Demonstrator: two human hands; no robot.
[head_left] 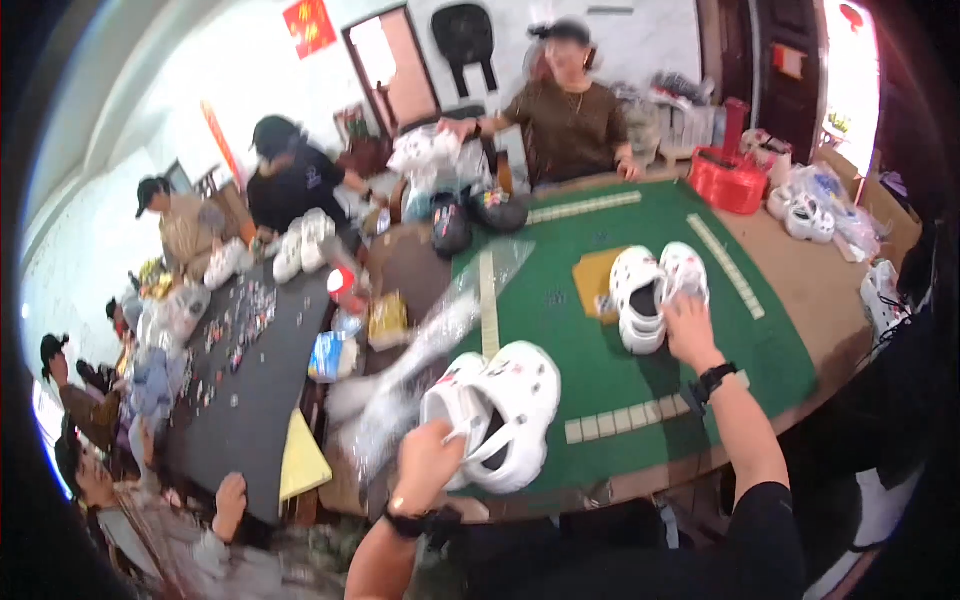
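My left hand (428,465) is closed on the heel end of a pair of white clogs (522,400), tilted at the near left corner of the green mat (560,365). Dark decorations dot the clogs' uppers. Farther right, my right hand (692,328) has its fingers closed around the heel end of a white clog (684,262). Against its left side rests a second white clog (636,290), its dark inside showing. A yellow-brown card (592,278) lies partly under that pair.
Rows of pale tiles (625,420) line the mat's sides. Clear plastic wrap (410,360) lies to the left, beside a black table (240,400) with small scattered pieces. Dark clogs (452,225) and a red basket (725,180) sit at the back. Several people surround the tables.
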